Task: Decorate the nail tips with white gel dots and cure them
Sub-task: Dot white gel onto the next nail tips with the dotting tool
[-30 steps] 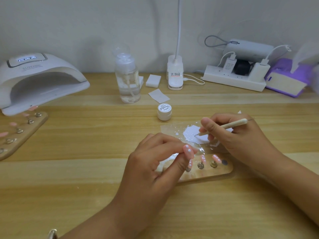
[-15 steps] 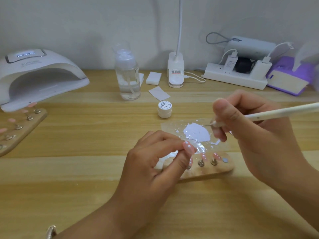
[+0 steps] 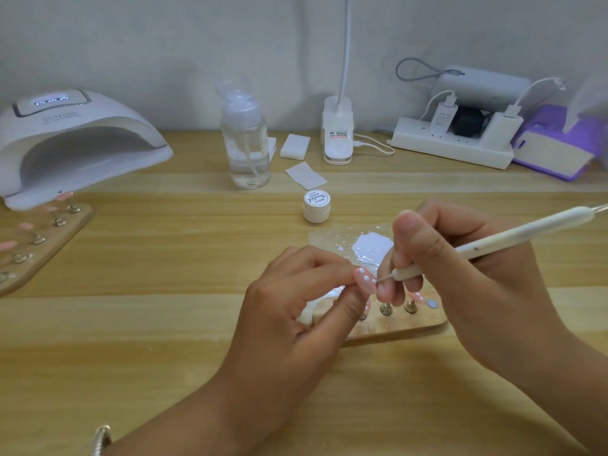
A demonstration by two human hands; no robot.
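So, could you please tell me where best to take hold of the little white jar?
Pinch the jar from above, across opposite sides of its round wall. It stands upright, lid on, short and squat, with bare table around it, so a straight descent looks unobstructed.

The small round white jar (image 3: 316,207) has a black script word on its lid, seemingly "Painted"; the finer print is unreadable. Far left of the jar, the white domed curing lamp (image 3: 75,143) shows faint letters "SUN" and a blurred lit display. Behind the jar, the white lamp base (image 3: 338,139) bears an illegible red label.
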